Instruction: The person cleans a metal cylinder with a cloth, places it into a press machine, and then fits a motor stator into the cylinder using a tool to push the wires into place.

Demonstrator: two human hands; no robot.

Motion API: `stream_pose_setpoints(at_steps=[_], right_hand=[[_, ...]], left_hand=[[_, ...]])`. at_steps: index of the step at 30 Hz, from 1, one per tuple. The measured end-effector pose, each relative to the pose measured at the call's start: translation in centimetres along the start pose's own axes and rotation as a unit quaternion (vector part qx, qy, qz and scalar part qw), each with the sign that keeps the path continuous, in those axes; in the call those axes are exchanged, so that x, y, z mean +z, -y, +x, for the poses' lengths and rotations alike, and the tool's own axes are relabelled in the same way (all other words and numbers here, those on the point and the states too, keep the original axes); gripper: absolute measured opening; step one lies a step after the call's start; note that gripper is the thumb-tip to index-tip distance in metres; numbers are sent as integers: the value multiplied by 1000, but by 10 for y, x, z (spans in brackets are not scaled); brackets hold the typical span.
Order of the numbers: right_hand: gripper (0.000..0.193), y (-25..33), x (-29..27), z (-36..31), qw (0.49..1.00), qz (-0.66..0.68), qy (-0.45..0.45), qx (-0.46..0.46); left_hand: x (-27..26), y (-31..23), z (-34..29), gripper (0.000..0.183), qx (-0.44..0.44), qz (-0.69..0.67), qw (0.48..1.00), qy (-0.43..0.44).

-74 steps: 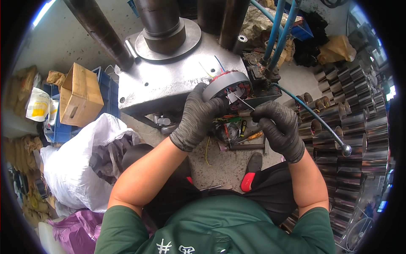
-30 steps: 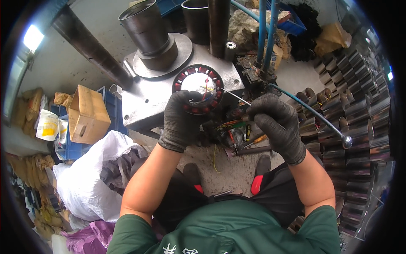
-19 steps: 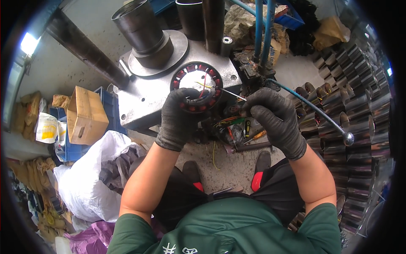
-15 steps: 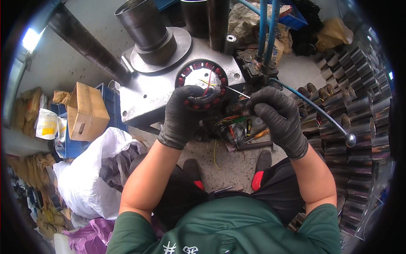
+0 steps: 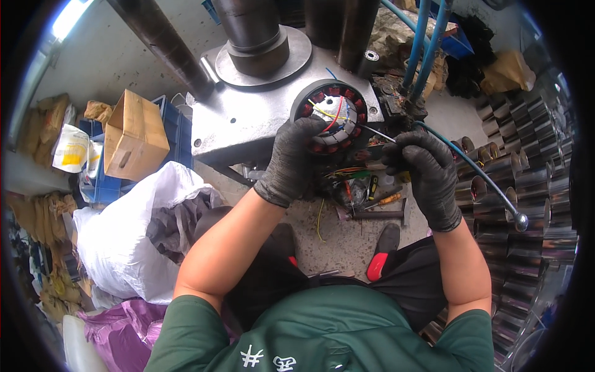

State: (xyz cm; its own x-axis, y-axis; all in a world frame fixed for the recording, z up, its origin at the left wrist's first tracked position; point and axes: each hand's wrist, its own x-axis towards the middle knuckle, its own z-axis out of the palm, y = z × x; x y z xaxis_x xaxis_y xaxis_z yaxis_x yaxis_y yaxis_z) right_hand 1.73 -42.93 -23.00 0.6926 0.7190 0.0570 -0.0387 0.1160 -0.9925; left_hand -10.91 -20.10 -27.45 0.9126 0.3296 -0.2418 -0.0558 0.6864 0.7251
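My left hand (image 5: 290,160), in a dark grey glove, is closed on the lower left rim of a motor stator (image 5: 351,95). This is a dark ring lined with red coils, held tilted over the front of the metal machine table. Red and yellow wires (image 5: 339,113) loop across its open middle, and a blue one shows too. My right hand (image 5: 427,177), gloved alike, is closed around a thin metal rod (image 5: 379,134). The rod's far end meets the right side of the stator; its near end is hidden in my fingers.
The machine table (image 5: 248,105) carries a thick steel cylinder (image 5: 251,28) and dark posts. A blue lever (image 5: 483,167) with a ball end crosses at right, before stacked metal tubes (image 5: 536,180). Tools (image 5: 387,199) lie below the stator. A white sack (image 5: 124,248) and cardboard box (image 5: 133,139) stand left.
The whole view has shifted, so the table and both hands appear farther right. The stator now shows more of its outer left wall. Both hands keep their holds.
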Motion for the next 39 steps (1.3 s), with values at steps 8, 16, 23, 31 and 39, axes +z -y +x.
stream_pose_setpoints(at_steps=[8,16,23,31,39], right_hand=[[18,-40,13,9,924,-315,50,-211],[16,-3,17,-2,914,-334,56,-223],[15,4,11,-3,944,-252,75,-197],[17,0,8,-2,940,-240,135,-200],[18,3,15,-4,896,-302,133,-297]], left_hand=[[19,16,-1,46,126,94,987,24],[1,-1,12,57,14,-67,997,38],[6,-11,4,58,6,-54,998,9],[5,-2,8,54,123,16,991,49],[-4,6,11,41,29,-84,996,-10]])
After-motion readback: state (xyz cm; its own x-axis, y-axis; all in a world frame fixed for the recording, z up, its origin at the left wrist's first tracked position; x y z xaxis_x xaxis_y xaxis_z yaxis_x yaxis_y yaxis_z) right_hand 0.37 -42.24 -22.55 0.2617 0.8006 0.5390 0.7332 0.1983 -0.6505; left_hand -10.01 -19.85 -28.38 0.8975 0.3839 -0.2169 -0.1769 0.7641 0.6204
